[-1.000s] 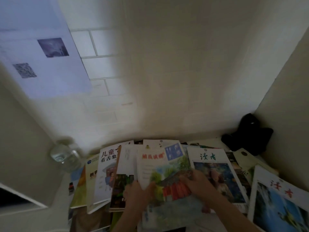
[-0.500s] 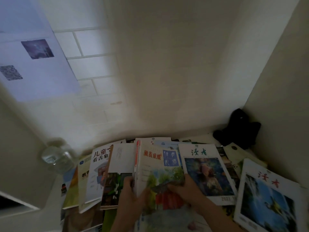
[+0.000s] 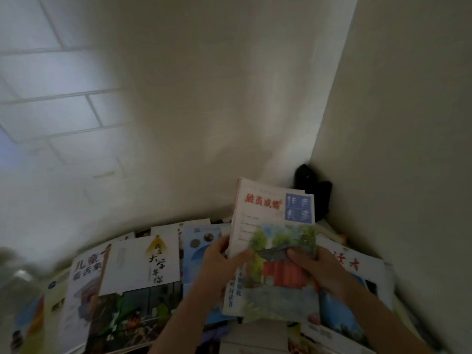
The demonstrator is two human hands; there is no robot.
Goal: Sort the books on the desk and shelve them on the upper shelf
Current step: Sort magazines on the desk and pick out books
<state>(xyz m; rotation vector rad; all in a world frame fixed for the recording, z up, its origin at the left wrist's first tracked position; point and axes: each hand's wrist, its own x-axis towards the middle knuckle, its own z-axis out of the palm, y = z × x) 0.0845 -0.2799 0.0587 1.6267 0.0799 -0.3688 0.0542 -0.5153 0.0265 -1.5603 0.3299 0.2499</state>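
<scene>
Lifted off the pile since a second ago, the magazine with the red title now stands tilted up above the other books on the desk, another thin one seemingly behind it. Left hand grips its left edge, right hand pinches the cover with thumb on top. Thin glossy covers could slide apart, and the back one might drop onto the spread below if the grip loosens on the way to the shelf, which is out of view

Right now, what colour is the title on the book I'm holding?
Red, on the white top of the held book; head view.
</scene>
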